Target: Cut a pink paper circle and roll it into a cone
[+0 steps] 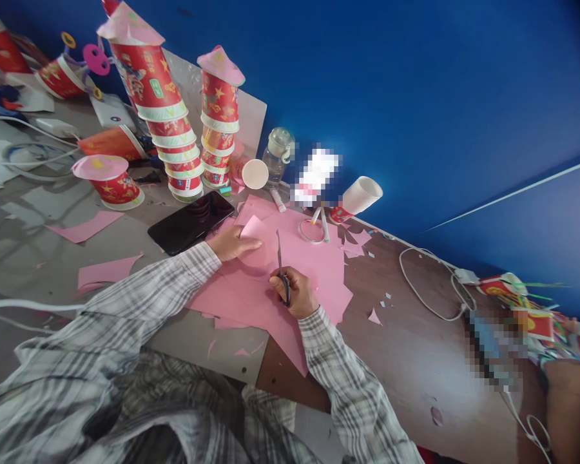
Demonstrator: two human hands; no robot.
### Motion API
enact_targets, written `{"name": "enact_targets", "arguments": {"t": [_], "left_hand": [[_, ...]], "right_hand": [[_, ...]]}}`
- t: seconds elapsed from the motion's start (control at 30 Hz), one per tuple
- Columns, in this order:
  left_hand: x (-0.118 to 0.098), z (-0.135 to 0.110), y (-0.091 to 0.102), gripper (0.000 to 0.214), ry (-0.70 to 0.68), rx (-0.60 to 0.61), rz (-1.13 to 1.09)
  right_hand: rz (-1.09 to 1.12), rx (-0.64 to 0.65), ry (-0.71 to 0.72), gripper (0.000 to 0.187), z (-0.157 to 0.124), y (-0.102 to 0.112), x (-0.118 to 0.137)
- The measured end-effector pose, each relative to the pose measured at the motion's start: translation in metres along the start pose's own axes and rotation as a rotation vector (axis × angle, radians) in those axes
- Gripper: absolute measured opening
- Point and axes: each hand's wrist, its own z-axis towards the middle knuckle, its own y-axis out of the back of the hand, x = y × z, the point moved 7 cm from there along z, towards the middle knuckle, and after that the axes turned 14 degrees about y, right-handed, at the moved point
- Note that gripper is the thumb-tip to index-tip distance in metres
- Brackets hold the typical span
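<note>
So, scissors (280, 263) in R hand (298, 293), tips fwd, long axis approx. fore-aft.

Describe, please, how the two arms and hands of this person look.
Both arms are covered by long, loose plaid sleeves: the left sleeve and the right sleeve show a whitish-grey ground crossed by darker grey lines, and reach about to the wrists. The left hand and right hand wear no gloves.
</note>
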Motion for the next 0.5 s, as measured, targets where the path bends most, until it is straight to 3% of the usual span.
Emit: {"name": "enact_targets", "arguments": {"t": [0.2, 0.5], "left_hand": [[0.001, 0.001, 0.003, 0.042, -0.014, 0.053, 0.037], [0.008, 0.007, 0.003, 0.046, 0.006, 0.022, 0.067]], "right_hand": [[-0.018, -0.002, -0.016, 0.076, -0.001, -0.001, 0.003], [0.004, 0.011, -0.002, 0.076, 0.0, -0.001, 0.008]]}}
